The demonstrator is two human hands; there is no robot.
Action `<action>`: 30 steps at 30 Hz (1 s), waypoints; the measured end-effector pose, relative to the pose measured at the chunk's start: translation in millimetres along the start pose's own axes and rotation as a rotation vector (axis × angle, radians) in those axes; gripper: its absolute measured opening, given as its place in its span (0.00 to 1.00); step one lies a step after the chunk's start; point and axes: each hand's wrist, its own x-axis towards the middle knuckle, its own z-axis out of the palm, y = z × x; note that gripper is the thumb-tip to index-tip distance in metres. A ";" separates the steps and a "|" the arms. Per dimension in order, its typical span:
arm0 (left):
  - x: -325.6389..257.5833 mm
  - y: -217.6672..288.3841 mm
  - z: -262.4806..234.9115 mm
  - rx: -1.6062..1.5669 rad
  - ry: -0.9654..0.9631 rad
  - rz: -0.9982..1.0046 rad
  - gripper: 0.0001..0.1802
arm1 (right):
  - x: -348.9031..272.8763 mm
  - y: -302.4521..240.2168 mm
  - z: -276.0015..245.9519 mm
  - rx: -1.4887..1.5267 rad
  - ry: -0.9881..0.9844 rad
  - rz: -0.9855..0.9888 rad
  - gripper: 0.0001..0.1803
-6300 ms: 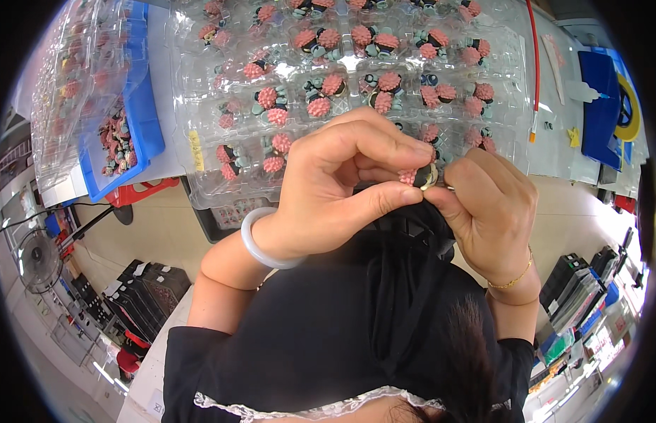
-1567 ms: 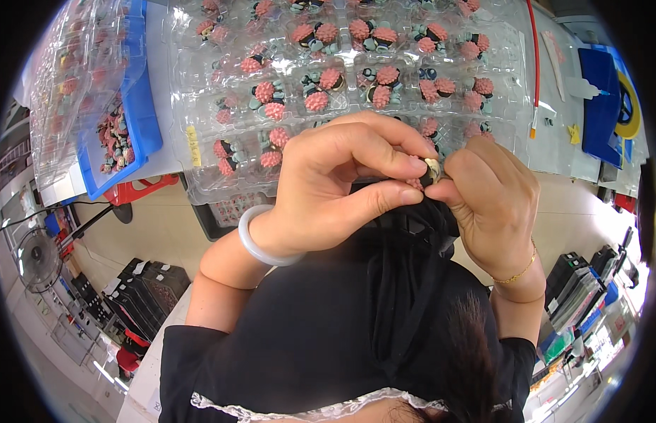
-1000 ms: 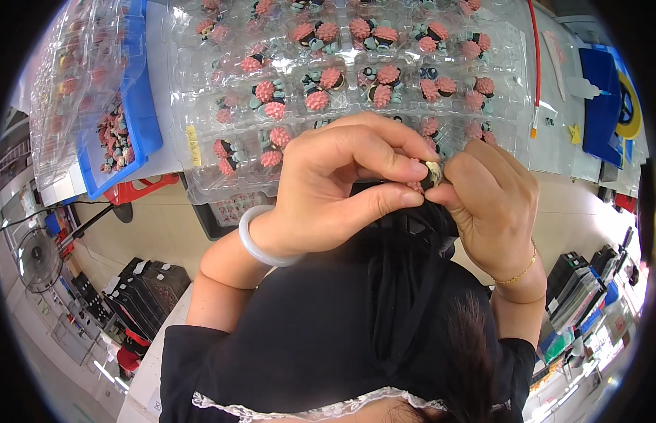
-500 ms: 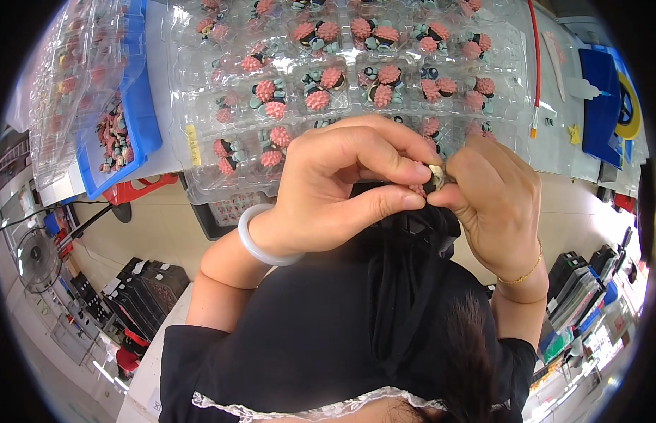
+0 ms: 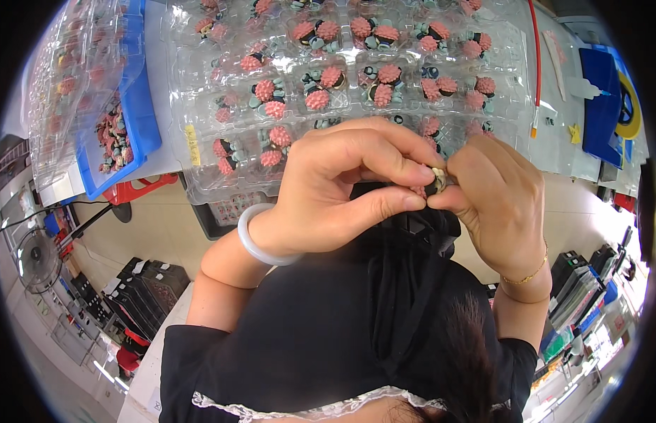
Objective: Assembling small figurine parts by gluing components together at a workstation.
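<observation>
My left hand (image 5: 345,187) and my right hand (image 5: 493,201) meet fingertip to fingertip over a small round metal ring piece (image 5: 436,181), both pinching it. A bit of pink shows between the fingers beside it. The left wrist carries a pale bangle (image 5: 261,247), the right a thin gold bracelet (image 5: 529,276). Behind the hands lies a clear plastic blister tray (image 5: 194,141) whose pockets hold several pink flower-shaped pieces (image 5: 317,99) with pale blue and black parts. The hands cover the tray's near middle.
A blue bin (image 5: 141,123) with more pink pieces sits at the left under stacked clear trays (image 5: 74,63). A red cord (image 5: 536,63), a white applicator bottle (image 5: 578,88) and a blue item (image 5: 603,109) lie at the right. My black clothing (image 5: 328,331) fills the lower view.
The gold ring showed openly between the fingertips at first; now the fingers have closed in over it. The hands have stayed in place above the tray.
</observation>
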 end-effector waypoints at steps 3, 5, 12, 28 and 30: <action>0.5 5.2 1.1 -0.018 0.004 -0.058 0.08 | 0.3 1.0 -0.7 -0.007 0.015 0.003 0.20; -0.2 5.1 1.6 -0.044 0.012 -0.101 0.08 | 0.5 0.6 -1.3 -0.010 0.011 -0.007 0.20; -2.5 4.9 4.2 -0.155 0.073 -0.130 0.08 | 1.4 -0.7 -4.0 -0.045 0.000 -0.051 0.20; -1.1 3.2 0.4 -0.177 0.028 -0.100 0.08 | -0.6 -6.6 -3.2 -0.046 0.001 0.001 0.19; -1.6 3.6 1.5 -0.191 0.045 -0.104 0.08 | 0.1 -6.5 -1.8 -0.036 0.026 0.024 0.19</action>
